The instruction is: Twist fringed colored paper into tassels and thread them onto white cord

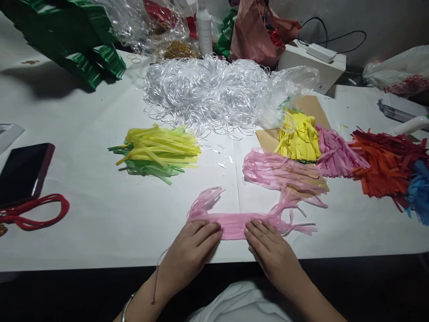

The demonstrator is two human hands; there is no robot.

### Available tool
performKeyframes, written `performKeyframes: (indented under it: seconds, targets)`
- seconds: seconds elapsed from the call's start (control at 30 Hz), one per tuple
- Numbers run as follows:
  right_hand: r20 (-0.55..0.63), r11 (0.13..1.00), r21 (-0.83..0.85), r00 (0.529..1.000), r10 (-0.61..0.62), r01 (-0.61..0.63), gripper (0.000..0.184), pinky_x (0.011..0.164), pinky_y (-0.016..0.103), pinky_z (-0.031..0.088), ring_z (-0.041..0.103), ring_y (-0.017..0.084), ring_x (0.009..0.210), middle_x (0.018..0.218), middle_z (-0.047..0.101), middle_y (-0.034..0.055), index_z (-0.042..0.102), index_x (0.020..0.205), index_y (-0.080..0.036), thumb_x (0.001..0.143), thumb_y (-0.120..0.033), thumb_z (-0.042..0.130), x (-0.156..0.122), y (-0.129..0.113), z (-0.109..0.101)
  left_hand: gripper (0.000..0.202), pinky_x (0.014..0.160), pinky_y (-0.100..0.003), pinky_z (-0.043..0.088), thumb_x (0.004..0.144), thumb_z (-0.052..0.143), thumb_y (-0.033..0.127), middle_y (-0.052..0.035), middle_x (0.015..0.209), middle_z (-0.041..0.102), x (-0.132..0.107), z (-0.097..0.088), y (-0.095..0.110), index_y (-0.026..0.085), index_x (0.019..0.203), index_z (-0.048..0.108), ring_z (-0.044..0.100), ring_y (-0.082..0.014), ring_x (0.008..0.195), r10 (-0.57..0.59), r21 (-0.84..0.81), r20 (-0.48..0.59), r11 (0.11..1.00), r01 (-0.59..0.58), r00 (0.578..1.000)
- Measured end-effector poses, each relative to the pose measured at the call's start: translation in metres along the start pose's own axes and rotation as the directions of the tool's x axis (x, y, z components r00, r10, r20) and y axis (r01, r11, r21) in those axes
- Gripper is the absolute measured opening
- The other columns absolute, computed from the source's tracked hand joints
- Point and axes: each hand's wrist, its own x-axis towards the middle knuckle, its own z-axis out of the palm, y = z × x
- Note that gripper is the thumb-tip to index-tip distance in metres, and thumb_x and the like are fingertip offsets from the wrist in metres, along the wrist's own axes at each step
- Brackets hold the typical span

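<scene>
- I find the pink tissue strip (233,226) at the lower centre of the frame, flat on the white surface (100,241), near its front edge.
- Left hand (200,241): fingers together, laid over the strip's left part. Right hand (270,246): likewise over the right part. Thumbs are hidden; I cannot tell whether either hand pinches.
- Working advice, in my judgement: press evenly outward from the middle, keep the layers' edges aligned and spare the loose fringe from creasing.
- Orientation: long axis runs left to right across the frame, roughly parallel to the front edge. The left fringe bends toward the top of the frame; the right fringe splays right and upward.
- Beyond, right of centre, I note a pink fringed bundle (275,172); left of centre, a yellow-green bundle (161,147).
</scene>
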Motion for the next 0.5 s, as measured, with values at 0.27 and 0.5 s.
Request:
performKeyframes:
  seconds: [0.27,0.5]
  targets:
    - [-0.184,1.000,-0.012,0.983,0.008,-0.010,0.023,0.104,0.048,0.049,0.064,0.025,0.117,0.119,0.073,0.0117,0.066,0.118,-0.014,0.097,-0.014,0.056,0.020,-0.011,0.004,0.017,0.090,-0.037,0.050,0.093,0.055,0.009,-0.0070,0.100,0.073,0.008,-0.005,0.001,0.016,0.107,0.063,0.063,-0.0215,0.097,-0.035,-0.112,0.021,0.993,0.037,0.999]
    - [-0.204,0.999,0.023,0.978,0.053,-0.049,0.023,0.095,0.045,0.044,0.064,0.024,0.104,0.108,0.073,0.0099,0.065,0.113,-0.017,0.097,-0.007,0.051,0.018,-0.008,0.001,0.019,0.085,-0.039,0.047,0.094,0.052,0.011,-0.0074,0.101,0.071,0.009,-0.004,0.001,0.020,0.105,0.065,0.062,-0.0230,0.095,-0.025,-0.066,0.077,0.997,0.030,0.997]
